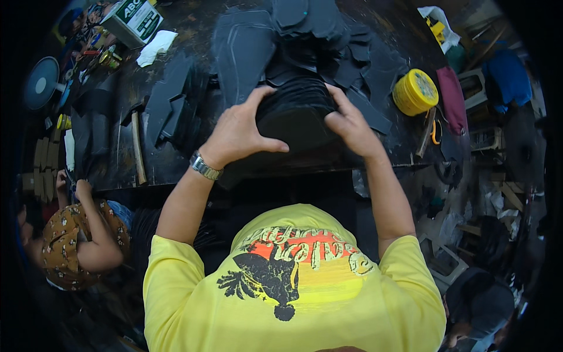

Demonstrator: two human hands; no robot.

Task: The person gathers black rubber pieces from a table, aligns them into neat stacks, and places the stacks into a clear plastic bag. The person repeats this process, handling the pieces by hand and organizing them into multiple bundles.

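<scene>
A thick stack of black, sole-shaped flat pieces stands between my two hands near the table's front edge. My left hand is closed round its left side, with the thumb stretched over the near face and the fingers partly hidden behind the stack. On the other side my right hand grips the right edge, its thumb bent against the pieces and a finger along the far side. Just beyond lie more dark cut pieces, piled up, and a large sole-shaped sheet with pale outlines.
Left on the dark table are a hammer, more cut pieces and a green-white can. A yellow tub and orange-handled scissors lie right. Another person sits at left; one more is lower right.
</scene>
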